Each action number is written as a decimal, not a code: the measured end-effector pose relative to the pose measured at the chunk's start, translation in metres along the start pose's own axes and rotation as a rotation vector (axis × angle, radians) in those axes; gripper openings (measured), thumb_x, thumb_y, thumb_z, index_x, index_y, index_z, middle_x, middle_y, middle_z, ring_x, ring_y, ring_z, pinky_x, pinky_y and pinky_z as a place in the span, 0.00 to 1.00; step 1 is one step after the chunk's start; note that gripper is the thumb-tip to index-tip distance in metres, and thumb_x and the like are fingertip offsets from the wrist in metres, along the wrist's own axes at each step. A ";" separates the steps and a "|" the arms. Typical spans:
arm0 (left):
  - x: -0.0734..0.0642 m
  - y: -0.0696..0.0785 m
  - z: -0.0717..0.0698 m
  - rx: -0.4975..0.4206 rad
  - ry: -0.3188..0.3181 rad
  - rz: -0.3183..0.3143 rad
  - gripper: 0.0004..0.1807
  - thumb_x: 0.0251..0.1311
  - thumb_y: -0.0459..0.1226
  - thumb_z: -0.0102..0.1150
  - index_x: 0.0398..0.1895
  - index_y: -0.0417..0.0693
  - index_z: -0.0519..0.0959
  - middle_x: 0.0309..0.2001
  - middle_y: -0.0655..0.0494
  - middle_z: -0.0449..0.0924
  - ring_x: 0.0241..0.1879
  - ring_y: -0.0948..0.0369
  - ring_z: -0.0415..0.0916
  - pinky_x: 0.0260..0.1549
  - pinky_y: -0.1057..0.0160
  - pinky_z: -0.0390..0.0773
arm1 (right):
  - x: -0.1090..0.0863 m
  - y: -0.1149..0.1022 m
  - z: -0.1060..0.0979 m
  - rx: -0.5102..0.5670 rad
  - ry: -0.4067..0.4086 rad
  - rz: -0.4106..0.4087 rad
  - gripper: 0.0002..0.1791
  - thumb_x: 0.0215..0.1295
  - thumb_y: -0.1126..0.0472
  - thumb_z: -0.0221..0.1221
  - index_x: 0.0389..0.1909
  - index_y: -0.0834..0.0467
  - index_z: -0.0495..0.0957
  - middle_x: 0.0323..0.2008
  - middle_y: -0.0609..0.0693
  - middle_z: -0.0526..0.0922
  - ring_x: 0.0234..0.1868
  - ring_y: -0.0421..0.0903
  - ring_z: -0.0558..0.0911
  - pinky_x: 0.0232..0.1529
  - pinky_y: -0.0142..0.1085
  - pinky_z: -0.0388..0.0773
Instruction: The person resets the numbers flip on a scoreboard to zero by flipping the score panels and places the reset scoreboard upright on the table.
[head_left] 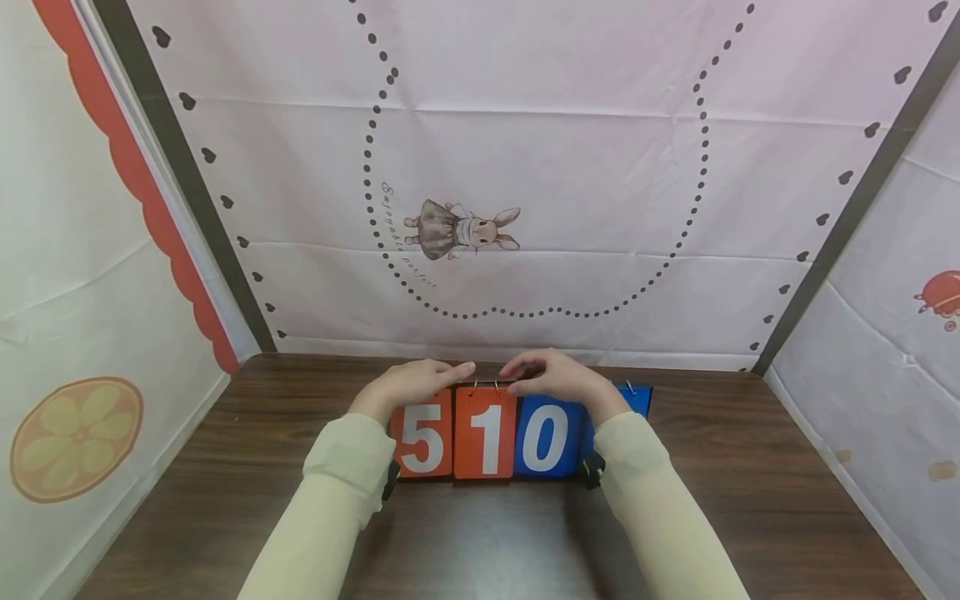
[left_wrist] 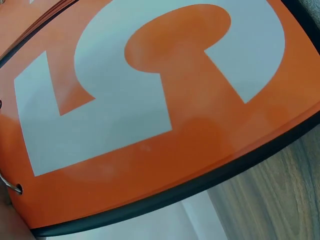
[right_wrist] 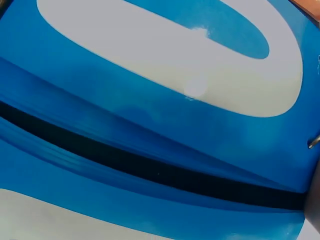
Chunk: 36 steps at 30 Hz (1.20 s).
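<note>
A flip scoreboard stands on the table with its number cards facing me. It shows an orange 5 card [head_left: 422,442], an orange 1 card [head_left: 486,442] and a blue 0 card [head_left: 546,442]. Another blue card [head_left: 637,400] at the right is mostly covered by my right arm. My left hand [head_left: 408,387] lies over the top of the 5 card, its fingertips reaching toward the metal rings above the 1. My right hand [head_left: 561,382] arches over the top of the 0 card, thumb and fingers apart, with the tips near those same rings.
The brown wooden table [head_left: 750,483] extends on both sides of the scoreboard. A white printed cloth [head_left: 585,183] with a rabbit picture rises behind it. More printed cloth [head_left: 75,275] walls in the left side, and the right side likewise.
</note>
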<state>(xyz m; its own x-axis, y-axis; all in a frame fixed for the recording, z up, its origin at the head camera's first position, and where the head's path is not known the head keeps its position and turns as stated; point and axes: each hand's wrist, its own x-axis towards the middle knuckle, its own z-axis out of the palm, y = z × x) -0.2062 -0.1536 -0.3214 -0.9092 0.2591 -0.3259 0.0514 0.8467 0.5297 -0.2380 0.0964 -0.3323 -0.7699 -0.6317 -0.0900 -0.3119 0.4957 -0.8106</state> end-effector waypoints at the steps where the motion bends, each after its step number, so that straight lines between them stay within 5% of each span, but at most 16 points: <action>1: 0.000 0.000 0.000 -0.001 -0.004 -0.006 0.47 0.50 0.75 0.31 0.61 0.55 0.72 0.59 0.50 0.70 0.57 0.49 0.67 0.55 0.40 0.61 | -0.001 0.000 0.000 0.012 0.006 0.002 0.15 0.60 0.54 0.61 0.48 0.53 0.79 0.45 0.46 0.80 0.47 0.45 0.75 0.52 0.44 0.71; 4: -0.001 0.001 0.000 -0.003 -0.012 -0.001 0.46 0.53 0.74 0.27 0.62 0.55 0.71 0.61 0.49 0.68 0.58 0.48 0.66 0.56 0.38 0.59 | -0.001 -0.001 0.000 0.019 0.029 0.013 0.13 0.63 0.55 0.58 0.47 0.53 0.80 0.44 0.46 0.81 0.46 0.45 0.76 0.53 0.46 0.70; 12: 0.000 -0.001 0.000 0.011 0.015 0.021 0.35 0.61 0.64 0.37 0.63 0.55 0.69 0.62 0.50 0.67 0.59 0.49 0.64 0.57 0.40 0.59 | 0.002 -0.001 0.003 -0.026 0.118 0.061 0.10 0.65 0.53 0.56 0.41 0.51 0.82 0.39 0.45 0.81 0.43 0.45 0.76 0.52 0.46 0.71; 20: 0.000 -0.002 0.001 0.039 0.038 0.034 0.34 0.60 0.63 0.41 0.63 0.54 0.69 0.60 0.52 0.70 0.58 0.51 0.65 0.56 0.42 0.61 | 0.004 -0.004 0.005 -0.095 0.155 0.167 0.15 0.62 0.45 0.57 0.28 0.54 0.78 0.29 0.47 0.77 0.36 0.46 0.73 0.38 0.39 0.70; 27: 0.001 -0.002 0.001 0.030 0.047 0.039 0.29 0.60 0.62 0.43 0.55 0.56 0.74 0.52 0.54 0.74 0.52 0.53 0.69 0.52 0.45 0.67 | 0.005 -0.004 0.004 -0.092 0.132 0.210 0.21 0.62 0.41 0.54 0.37 0.54 0.85 0.42 0.48 0.82 0.46 0.47 0.76 0.52 0.48 0.70; 31: 0.001 -0.003 0.000 -0.001 0.062 0.032 0.20 0.60 0.59 0.47 0.43 0.56 0.74 0.41 0.57 0.76 0.42 0.56 0.70 0.42 0.53 0.71 | 0.006 -0.003 0.004 -0.100 0.122 0.211 0.19 0.59 0.42 0.59 0.37 0.52 0.85 0.40 0.47 0.82 0.44 0.46 0.76 0.51 0.47 0.71; 36: 0.000 -0.004 -0.001 -0.065 0.068 0.014 0.20 0.59 0.57 0.50 0.42 0.52 0.70 0.39 0.56 0.74 0.40 0.57 0.68 0.38 0.57 0.70 | 0.004 -0.003 0.003 -0.041 0.130 0.182 0.15 0.57 0.47 0.63 0.37 0.52 0.84 0.37 0.46 0.82 0.42 0.46 0.75 0.48 0.44 0.72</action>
<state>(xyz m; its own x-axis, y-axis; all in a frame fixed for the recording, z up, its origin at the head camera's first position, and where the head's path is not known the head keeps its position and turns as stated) -0.2074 -0.1570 -0.3225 -0.9347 0.2367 -0.2651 0.0394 0.8104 0.5845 -0.2386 0.0902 -0.3315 -0.8799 -0.4492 -0.1549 -0.1820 0.6198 -0.7633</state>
